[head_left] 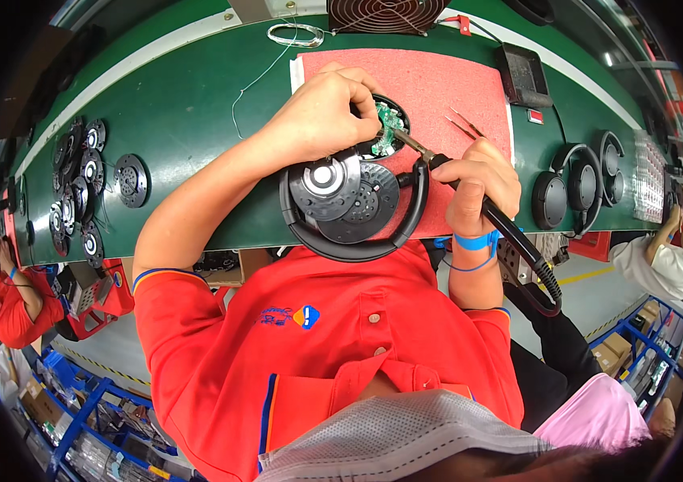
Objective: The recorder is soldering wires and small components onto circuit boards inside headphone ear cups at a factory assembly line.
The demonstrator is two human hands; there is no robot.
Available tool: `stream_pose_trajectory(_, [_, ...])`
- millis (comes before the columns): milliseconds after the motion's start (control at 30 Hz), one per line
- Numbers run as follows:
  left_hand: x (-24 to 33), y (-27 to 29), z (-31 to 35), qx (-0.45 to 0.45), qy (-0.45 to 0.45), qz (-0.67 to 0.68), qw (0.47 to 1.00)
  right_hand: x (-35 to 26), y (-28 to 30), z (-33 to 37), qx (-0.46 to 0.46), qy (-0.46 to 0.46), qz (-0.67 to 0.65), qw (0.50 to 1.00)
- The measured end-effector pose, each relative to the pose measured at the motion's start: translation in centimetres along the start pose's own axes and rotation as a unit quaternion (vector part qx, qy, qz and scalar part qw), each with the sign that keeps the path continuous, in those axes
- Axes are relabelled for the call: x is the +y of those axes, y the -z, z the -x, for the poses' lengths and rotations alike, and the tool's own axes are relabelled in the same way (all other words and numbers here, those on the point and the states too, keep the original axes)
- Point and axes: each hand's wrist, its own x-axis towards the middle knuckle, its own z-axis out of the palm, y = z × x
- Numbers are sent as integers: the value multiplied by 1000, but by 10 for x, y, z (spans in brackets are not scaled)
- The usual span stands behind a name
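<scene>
Headphones with a black headband [349, 251] lie on the pink mat [438, 84] in front of me. One ear cup is open and shows a green circuit board [390, 128]. My left hand [329, 112] bends over this cup with its fingers pinched at the board; what they hold is hidden. My right hand [482, 185] grips a soldering iron [510, 225], its tip reaching the board. Metal tweezers [464, 124] also stick out of that hand, pointing away from the board. A round black speaker plate [325, 185] rests over the near part of the headphones.
Several round speaker plates [76, 189] lie at the left, with a single one [130, 180] apart. Finished-looking headphones [570, 189] stand at the right. Behind are a fan grille [386, 12], a black tray [524, 74] and a coil with thin wire [295, 34].
</scene>
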Motion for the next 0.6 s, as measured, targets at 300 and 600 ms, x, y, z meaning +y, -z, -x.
stream_pose_trajectory(300, [-2,-4,1,23,-17,-18,999,-1,-2,-1,-8,-5,-5,1000])
stream_pose_trajectory(600, [-2,-5,0,36,-30,-26,999,-1,-2,-2,-19,-3,-6,1000])
